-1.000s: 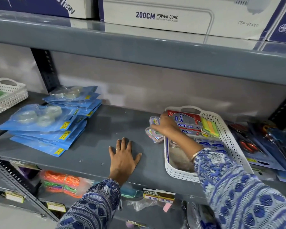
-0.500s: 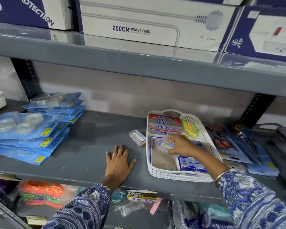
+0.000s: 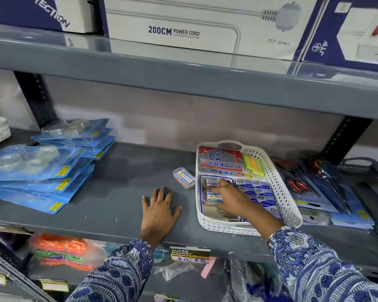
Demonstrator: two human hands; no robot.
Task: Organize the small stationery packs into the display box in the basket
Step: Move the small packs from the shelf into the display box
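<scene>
A white perforated basket [image 3: 291, 205] stands on the grey shelf. In its left half sits an open display box [image 3: 202, 194] with small clear stationery packs. One pack [image 3: 212, 182] lies at the back of the box. My right hand [image 3: 231, 198] reaches into the box, fingers and thumb closed around a second pack [image 3: 214, 196] that rests low inside. Another small clear pack [image 3: 183, 177] lies on the shelf just left of the basket. My left hand [image 3: 159, 211] lies flat on the shelf, fingers spread, holding nothing.
Red and silver boxes [image 3: 220, 163], coloured sticky notes [image 3: 253, 167] and blue packets [image 3: 256, 190] also fill the basket. Blue tape packs [image 3: 37, 175] are stacked on the left. Carded scissors [image 3: 299, 184] lie on the right. A shelf with cartons [image 3: 172, 31] hangs overhead.
My right hand took a pack from beside the basket, carried it over the rim and lowered it into the display box. One pack stayed on the shelf. My left hand stayed flat.
</scene>
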